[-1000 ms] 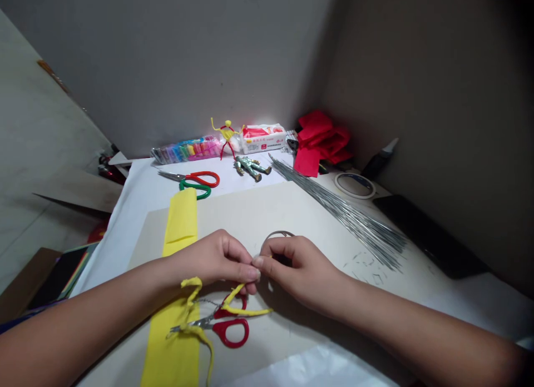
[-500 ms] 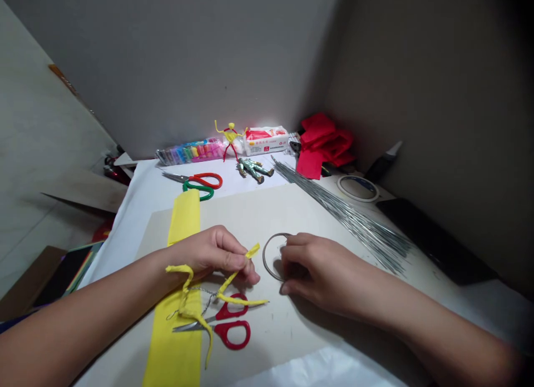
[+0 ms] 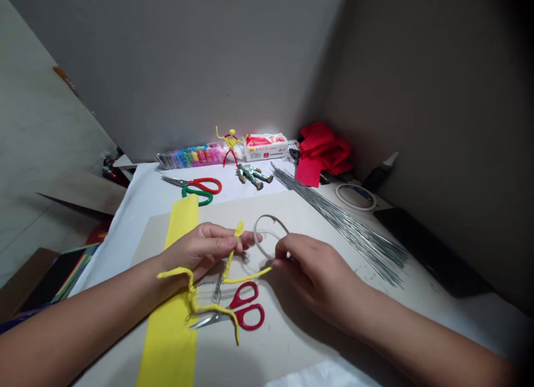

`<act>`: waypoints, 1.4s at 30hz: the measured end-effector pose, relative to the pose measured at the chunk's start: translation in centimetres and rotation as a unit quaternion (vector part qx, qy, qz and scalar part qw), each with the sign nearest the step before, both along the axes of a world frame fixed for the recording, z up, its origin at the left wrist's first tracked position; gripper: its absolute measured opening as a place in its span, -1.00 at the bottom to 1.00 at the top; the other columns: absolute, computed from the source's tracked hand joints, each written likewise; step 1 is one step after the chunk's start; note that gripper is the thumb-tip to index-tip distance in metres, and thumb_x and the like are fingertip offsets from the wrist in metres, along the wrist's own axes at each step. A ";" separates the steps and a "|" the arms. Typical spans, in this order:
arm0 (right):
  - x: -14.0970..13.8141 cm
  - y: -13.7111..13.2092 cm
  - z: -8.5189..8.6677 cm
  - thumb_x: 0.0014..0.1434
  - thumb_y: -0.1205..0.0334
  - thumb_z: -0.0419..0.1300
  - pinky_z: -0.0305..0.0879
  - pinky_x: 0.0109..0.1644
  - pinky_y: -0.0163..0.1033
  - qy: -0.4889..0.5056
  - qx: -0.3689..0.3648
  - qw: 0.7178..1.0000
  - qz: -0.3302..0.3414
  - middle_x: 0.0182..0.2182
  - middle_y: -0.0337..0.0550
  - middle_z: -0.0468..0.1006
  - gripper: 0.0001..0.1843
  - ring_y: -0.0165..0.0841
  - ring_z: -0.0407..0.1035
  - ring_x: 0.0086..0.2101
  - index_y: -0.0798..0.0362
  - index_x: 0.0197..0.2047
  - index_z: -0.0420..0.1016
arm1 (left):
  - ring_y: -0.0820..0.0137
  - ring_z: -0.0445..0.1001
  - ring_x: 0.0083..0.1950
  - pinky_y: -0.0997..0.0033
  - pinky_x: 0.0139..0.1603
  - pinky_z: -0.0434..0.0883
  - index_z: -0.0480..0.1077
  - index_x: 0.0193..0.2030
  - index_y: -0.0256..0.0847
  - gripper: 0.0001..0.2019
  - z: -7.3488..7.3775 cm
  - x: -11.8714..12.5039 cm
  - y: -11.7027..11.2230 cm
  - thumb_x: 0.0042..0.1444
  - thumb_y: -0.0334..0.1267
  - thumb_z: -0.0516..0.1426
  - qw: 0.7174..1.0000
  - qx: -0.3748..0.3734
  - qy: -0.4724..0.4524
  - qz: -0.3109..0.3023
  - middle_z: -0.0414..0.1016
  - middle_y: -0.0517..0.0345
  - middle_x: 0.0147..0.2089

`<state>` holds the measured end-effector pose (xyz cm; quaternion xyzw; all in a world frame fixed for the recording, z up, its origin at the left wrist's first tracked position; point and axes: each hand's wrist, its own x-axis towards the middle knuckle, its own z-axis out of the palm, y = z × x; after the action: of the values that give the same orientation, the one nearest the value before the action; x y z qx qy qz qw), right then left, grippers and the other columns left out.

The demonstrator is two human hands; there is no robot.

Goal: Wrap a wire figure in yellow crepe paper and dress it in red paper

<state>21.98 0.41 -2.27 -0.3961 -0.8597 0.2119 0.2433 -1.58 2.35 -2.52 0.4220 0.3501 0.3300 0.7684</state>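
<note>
My left hand (image 3: 204, 251) pinches a wire figure wrapped in yellow crepe paper (image 3: 217, 278), its limbs hanging below the fingers. My right hand (image 3: 306, 267) grips a thin roll of clear tape (image 3: 269, 234), lifted just off the grey board (image 3: 292, 209) and held close to the left fingertips. Small red-handled scissors (image 3: 237, 314) lie under the figure. A long strip of yellow crepe paper (image 3: 173, 309) runs down the board beneath my left wrist.
Red-and-green scissors (image 3: 198, 187), a metal figure (image 3: 252, 174), a yellow-red wire figure (image 3: 229, 142), a clay pack (image 3: 189, 155) and a white box (image 3: 267, 146) sit at the back. A wire bundle (image 3: 346, 223), red paper (image 3: 323, 150), tape roll (image 3: 355, 197) and a phone (image 3: 421, 245) lie right.
My right hand left the figure, reached to the tape roll on the board and lifted it. My left hand raised the yellow figure slightly toward the roll.
</note>
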 end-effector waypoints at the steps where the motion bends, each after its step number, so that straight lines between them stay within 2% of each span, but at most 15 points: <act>1: -0.2 -0.2 -0.2 0.25 0.33 -0.01 0.15 -0.31 -0.30 0.006 0.001 1.000 0.021 -0.40 -0.15 0.40 -0.90 -0.37 0.25 -0.40 0.06 -0.31 0.28 | 0.10 0.39 0.11 0.22 0.13 0.28 0.58 -0.41 -0.30 -0.90 0.1 0.0 -0.1 -0.01 -0.34 0.22 1.000 0.003 -0.009 0.003 0.50 -0.16 0.03; 5: -0.8 -0.6 -0.9 0.27 0.33 -0.02 0.17 -0.31 -0.31 0.020 0.000 0.998 0.058 -0.41 -0.15 0.41 -0.87 -0.39 0.24 -0.41 0.08 -0.30 0.30 | 0.10 0.34 0.17 0.19 0.16 0.26 0.58 -0.43 -0.27 -0.91 0.5 0.3 -0.7 0.00 -0.35 0.23 1.000 0.022 -0.011 -0.012 0.57 -0.12 -0.09; 9: -0.9 -0.5 -0.9 0.26 0.36 0.00 0.19 -0.28 -0.31 0.028 -0.025 0.996 0.085 -0.37 -0.14 0.44 -0.88 -0.39 0.28 -0.37 0.08 -0.25 0.35 | 0.16 0.46 0.00 0.29 0.02 0.35 0.60 -0.37 -0.24 -0.89 1.0 0.5 -1.0 0.03 -0.30 0.22 0.993 0.095 0.048 -0.057 0.60 -0.05 -0.20; 12: -0.7 -0.7 -0.4 0.25 0.37 0.02 0.21 -0.23 -0.30 0.070 -0.021 0.992 0.105 -0.35 -0.12 0.46 -0.87 -0.38 0.31 -0.34 0.07 -0.21 0.38 | 0.24 0.51 -0.15 0.37 -0.11 0.40 0.60 -0.31 -0.26 -0.85 1.5 0.5 -1.2 0.06 -0.29 0.20 0.975 0.163 0.110 -0.099 0.59 -0.05 -0.23; 16: -0.3 -1.2 0.6 0.19 0.38 0.10 0.22 -0.31 -0.32 0.190 0.024 0.981 0.002 -0.44 -0.20 0.41 -0.96 -0.43 0.27 -0.43 0.07 -0.30 0.34 | 0.29 0.52 -0.23 0.43 -0.18 0.41 0.60 -0.31 -0.26 -0.83 2.0 0.7 -1.3 0.09 -0.24 0.19 0.958 0.221 0.146 -0.106 0.59 -0.02 -0.30; 18: -0.3 -1.3 0.9 0.17 0.38 0.12 0.24 -0.31 -0.32 0.225 0.028 0.973 -0.040 -0.39 -0.19 0.41 -0.89 -0.44 0.27 -0.42 0.08 -0.19 0.34 | 0.28 0.53 -0.25 0.41 -0.20 0.42 0.60 -0.31 -0.26 -0.81 2.1 0.8 -1.4 0.09 -0.21 0.18 0.954 0.233 0.155 -0.106 0.58 -0.03 -0.31; 21: -0.3 -1.0 1.0 0.18 0.34 0.13 0.27 -0.25 -0.29 0.208 0.023 0.977 -0.038 -0.29 -0.13 0.42 -0.72 -0.41 0.30 -0.36 0.09 -0.02 0.34 | 0.27 0.53 -0.27 0.39 -0.22 0.43 0.60 -0.31 -0.27 -0.81 2.2 1.3 -1.7 0.09 -0.23 0.18 0.946 0.259 0.164 -0.109 0.58 -0.04 -0.32; 23: -0.3 -0.8 1.0 0.19 0.33 0.12 0.26 -0.23 -0.28 0.185 0.022 0.982 -0.024 -0.31 -0.12 0.42 -0.79 -0.40 0.31 -0.34 0.10 -0.08 0.41 | 0.28 0.53 -0.30 0.40 -0.25 0.43 0.60 -0.32 -0.29 -0.82 2.3 1.6 -2.1 0.09 -0.27 0.18 0.940 0.272 0.173 -0.112 0.58 -0.05 -0.35; 25: -0.3 -0.6 0.9 0.20 0.34 0.12 0.26 -0.24 -0.30 0.184 0.023 0.983 -0.017 -0.34 -0.12 0.43 -0.86 -0.41 0.32 -0.34 0.12 -0.17 0.45 | 0.28 0.52 -0.31 0.39 -0.26 0.43 0.60 -0.32 -0.31 -0.84 2.4 1.9 -2.3 0.08 -0.30 0.18 0.937 0.278 0.177 -0.115 0.57 -0.05 -0.36; 29: -0.4 -0.7 1.0 0.19 0.39 0.13 0.26 -0.27 -0.33 0.209 0.038 0.977 -0.011 -0.37 -0.13 0.45 -0.89 -0.44 0.32 -0.37 0.14 -0.22 0.45 | 0.28 0.53 -0.29 0.38 -0.24 0.44 0.60 -0.31 -0.31 -0.84 2.5 2.0 -2.5 0.08 -0.33 0.17 0.936 0.279 0.179 -0.121 0.58 -0.05 -0.35; 34: -0.7 -0.9 1.3 0.16 0.47 0.10 0.25 -0.28 -0.35 0.209 0.025 0.978 0.007 -0.42 -0.15 0.46 -0.89 -0.45 0.32 -0.39 0.15 -0.29 0.44 | 0.31 0.53 -0.19 0.46 -0.17 0.42 0.60 -0.35 -0.18 -0.88 2.2 1.9 -2.7 0.05 -0.33 0.20 0.943 0.260 0.200 -0.060 0.60 0.02 -0.23; 38: -1.0 -0.8 1.3 0.16 0.46 0.11 0.26 -0.28 -0.36 0.210 -0.001 0.978 0.012 -0.40 -0.16 0.47 -0.88 -0.45 0.33 -0.38 0.13 -0.28 0.46 | 0.34 0.53 -0.23 0.50 -0.25 0.42 0.60 -0.32 -0.15 -0.88 2.0 2.0 -2.8 0.04 -0.27 0.21 0.953 0.218 0.203 -0.046 0.60 0.05 -0.24; 42: -1.1 -0.8 1.0 0.16 0.43 0.13 0.28 -0.24 -0.34 0.205 -0.005 0.979 0.000 -0.36 -0.14 0.48 -0.85 -0.43 0.35 -0.35 0.12 -0.21 0.48 | 0.35 0.51 -0.30 0.49 -0.30 0.41 0.59 -0.36 -0.24 -0.85 2.1 2.0 -2.8 0.06 -0.26 0.19 0.951 0.221 0.207 -0.063 0.58 0.02 -0.31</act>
<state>20.91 -0.41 -1.23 -0.3457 -0.7905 0.2927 0.4122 0.43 -0.46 -0.42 0.6616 0.3923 0.2554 0.5857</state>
